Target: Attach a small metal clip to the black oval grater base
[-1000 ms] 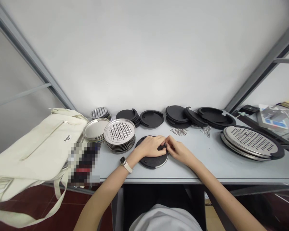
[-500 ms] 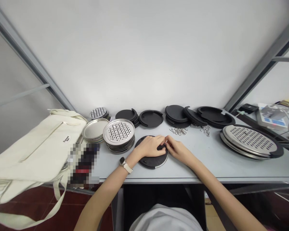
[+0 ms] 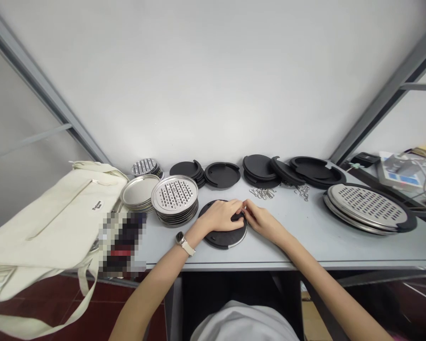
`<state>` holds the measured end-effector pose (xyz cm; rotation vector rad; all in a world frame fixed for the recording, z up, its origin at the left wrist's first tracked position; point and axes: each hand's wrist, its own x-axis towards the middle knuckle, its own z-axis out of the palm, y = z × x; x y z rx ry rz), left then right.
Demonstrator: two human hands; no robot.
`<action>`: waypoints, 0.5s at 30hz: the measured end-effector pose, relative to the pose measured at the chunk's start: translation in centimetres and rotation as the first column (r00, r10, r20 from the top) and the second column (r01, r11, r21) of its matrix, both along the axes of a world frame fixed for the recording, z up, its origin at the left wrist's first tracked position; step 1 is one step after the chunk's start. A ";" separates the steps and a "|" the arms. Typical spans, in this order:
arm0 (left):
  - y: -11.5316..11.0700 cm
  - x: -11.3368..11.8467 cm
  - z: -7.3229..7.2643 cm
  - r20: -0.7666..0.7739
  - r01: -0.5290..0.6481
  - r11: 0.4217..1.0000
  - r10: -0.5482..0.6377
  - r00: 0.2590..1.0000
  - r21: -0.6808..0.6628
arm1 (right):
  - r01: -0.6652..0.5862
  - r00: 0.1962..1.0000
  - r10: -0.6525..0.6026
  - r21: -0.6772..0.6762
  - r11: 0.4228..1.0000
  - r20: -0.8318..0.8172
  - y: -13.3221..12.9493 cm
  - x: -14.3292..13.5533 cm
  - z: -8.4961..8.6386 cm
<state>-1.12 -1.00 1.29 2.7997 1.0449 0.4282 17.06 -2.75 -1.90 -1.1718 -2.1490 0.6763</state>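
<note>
A black round disc (image 3: 222,239) lies on the table before me, with a silver metal edge showing at its lower right. Across its top rests my left hand (image 3: 222,215), fingers curled and thumb pressed toward the right rim, gripping it. My right hand (image 3: 261,221) meets it at that rim, thumb and forefinger pinched on a small shiny metal piece, mostly hidden by the fingers. Behind them lie small wire hooks (image 3: 262,193) in a loose pile. To the left stands a stack of round metal grater plates (image 3: 175,195), beside a stack of plain metal discs (image 3: 141,190).
Along the wall sit black round holders (image 3: 222,175), more stacked black holders (image 3: 261,166) and a large black ring (image 3: 317,171). Large grater plates (image 3: 369,203) lie at the right. A cream bag (image 3: 57,222) covers the left end. Grey metal posts (image 3: 383,94) frame the table.
Almost nothing differs. Both hands hold the same pose at the disc's right rim; the view has shifted very slightly.
</note>
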 end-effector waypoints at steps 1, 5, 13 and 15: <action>0.0 0.0 0.0 -0.004 -0.001 1.000 0.001 1.000 -0.003 | 0.001 1.000 -0.001 0.002 1.000 0.001 0.0 0.0 0.0; 0.0 0.0 0.1 -0.015 -0.009 1.000 0.009 1.000 -0.013 | -0.003 1.000 0.003 0.002 1.000 -0.002 0.0 0.0 -0.1; 0.1 0.0 -0.2 0.025 0.011 1.000 -0.011 1.000 0.020 | 0.022 1.000 -0.022 0.001 1.000 0.013 0.1 0.0 -0.3; 0.1 0.0 -0.3 0.031 0.010 1.000 -0.011 0.999 0.026 | 0.037 0.999 -0.036 -0.002 0.999 0.020 0.1 -0.1 -0.3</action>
